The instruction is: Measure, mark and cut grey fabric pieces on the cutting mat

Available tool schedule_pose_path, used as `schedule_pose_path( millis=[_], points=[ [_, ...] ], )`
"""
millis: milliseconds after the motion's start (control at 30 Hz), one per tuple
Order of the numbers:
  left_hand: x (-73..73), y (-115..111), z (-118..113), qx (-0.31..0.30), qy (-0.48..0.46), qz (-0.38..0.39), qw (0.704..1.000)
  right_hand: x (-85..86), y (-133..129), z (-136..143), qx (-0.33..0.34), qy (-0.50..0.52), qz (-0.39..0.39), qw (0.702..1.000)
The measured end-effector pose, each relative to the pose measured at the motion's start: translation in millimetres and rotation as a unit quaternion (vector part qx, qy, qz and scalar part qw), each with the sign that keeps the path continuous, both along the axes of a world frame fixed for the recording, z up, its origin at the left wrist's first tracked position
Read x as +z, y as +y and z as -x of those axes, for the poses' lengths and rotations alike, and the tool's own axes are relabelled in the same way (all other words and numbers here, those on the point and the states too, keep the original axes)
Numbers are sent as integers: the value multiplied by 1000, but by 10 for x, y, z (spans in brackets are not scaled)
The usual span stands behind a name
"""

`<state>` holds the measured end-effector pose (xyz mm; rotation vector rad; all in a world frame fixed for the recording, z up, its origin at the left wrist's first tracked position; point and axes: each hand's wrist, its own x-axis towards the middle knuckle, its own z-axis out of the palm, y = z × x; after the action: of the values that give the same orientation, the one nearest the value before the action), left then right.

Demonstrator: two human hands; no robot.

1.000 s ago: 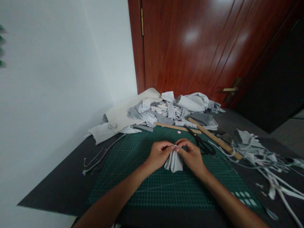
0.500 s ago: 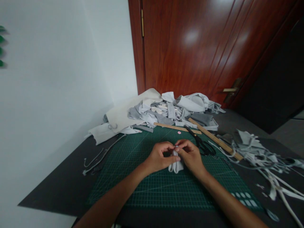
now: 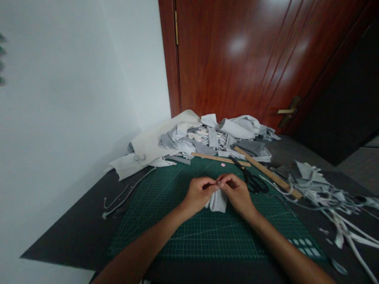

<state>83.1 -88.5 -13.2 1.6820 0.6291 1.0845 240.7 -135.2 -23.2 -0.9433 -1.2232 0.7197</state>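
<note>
Between my two hands hangs a folded piece of light grey fabric (image 3: 218,202), pinched at its top edge over the mat. My left hand (image 3: 199,194) grips it from the left, thumb and fingertips pressed together. From the right, my right hand (image 3: 237,192) pinches the same top edge, and the fingertips of both hands touch. Whatever small detail lies under the fingertips is hidden. Beneath is a green cutting mat (image 3: 166,221) with a printed grid. Black-handled scissors (image 3: 255,183) lie just right of my right hand.
At the back is a heap of grey and white fabric scraps (image 3: 204,138). Two wooden rulers (image 3: 266,171) (image 3: 219,158) and a pink chalk-like piece (image 3: 223,165) lie near the mat's far edge. Cords (image 3: 130,193) lie left; tangled scraps and strips (image 3: 319,189) lie right.
My left thumb has moved up to the top edge beside the other fingertips. The fabric's lower part now hangs more spread, its folds turned. Both hands stay in nearly the same place.
</note>
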Motion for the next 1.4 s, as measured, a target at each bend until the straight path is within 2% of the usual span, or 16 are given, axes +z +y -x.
schedule_pose_path(
  millis=[100,200,633,833,1133,1333,1400],
  points=[
    [-6,4,-21,1,-29,39,999,11,-35,1,24,-10,-15,1000],
    [18,5,-16,3,-45,41,998,12,-54,3,31,-20,-31,999],
    [55,9,7,-5,-29,41,999,-25,-59,1,-27,-91,-59,994],
    [48,0,-8,-1,-28,40,999,-11,-74,13,-16,-85,-54,995],
    [52,-20,-1,-38,-91,152,984,25,-107,58,21,-50,-44,998],
    [62,-50,-16,-42,-115,208,970,49,-122,41,47,-11,-7,999],
    [76,-60,-22,-37,-116,204,971,50,-122,38,52,-10,-2,999]
  ],
)
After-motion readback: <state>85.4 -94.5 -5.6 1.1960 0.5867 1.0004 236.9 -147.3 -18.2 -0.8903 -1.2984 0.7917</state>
